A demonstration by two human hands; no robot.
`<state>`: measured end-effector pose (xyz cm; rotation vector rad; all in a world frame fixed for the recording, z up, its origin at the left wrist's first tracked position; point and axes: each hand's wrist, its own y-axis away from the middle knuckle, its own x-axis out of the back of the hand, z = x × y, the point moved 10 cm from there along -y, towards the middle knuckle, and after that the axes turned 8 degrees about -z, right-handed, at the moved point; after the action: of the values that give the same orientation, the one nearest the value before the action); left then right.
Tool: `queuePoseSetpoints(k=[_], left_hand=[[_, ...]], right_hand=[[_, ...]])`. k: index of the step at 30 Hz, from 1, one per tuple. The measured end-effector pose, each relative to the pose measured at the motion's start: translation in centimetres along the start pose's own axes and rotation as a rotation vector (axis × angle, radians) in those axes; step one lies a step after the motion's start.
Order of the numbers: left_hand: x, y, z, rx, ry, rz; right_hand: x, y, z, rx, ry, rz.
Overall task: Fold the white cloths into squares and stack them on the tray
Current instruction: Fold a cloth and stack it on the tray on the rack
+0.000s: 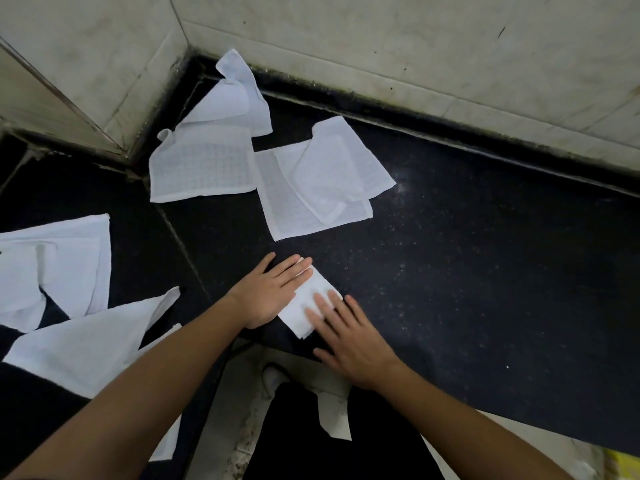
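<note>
A small folded white cloth [306, 303] lies on the black counter [467, 271] near its front edge. My left hand [273, 291] lies flat on the cloth's left side with straight fingers. My right hand [349, 337] presses flat on its lower right part, fingers spread. Behind them lie unfolded white cloths: one overlapping pair [318, 181] in the middle, another cloth [204, 164] toward the corner with a crumpled one [242, 88] behind it. More white cloths [59, 271] lie spread at the left. No tray shows in view.
Tiled walls [381, 39] close the counter at the back and left, meeting in a corner. A loose cloth [86, 348] hangs over the counter's front left edge. Below the edge are my dark-trousered legs, a shoe [273, 377] and the pale floor.
</note>
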<state>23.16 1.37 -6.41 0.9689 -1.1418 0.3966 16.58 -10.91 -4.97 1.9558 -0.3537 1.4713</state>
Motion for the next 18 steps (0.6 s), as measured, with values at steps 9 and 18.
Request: queuePoseSetpoints(k=[9,18], left_hand=[[0.3,-0.2,0.1,-0.014,0.016,-0.03],[4.7,-2.9,-0.3,0.026,0.071,0.098]], right_hand=[[-0.5,3.2,0.7,0.164,-0.051,0.073],[1.9,-1.5,7.6,-0.693,-0.741,-0.011]])
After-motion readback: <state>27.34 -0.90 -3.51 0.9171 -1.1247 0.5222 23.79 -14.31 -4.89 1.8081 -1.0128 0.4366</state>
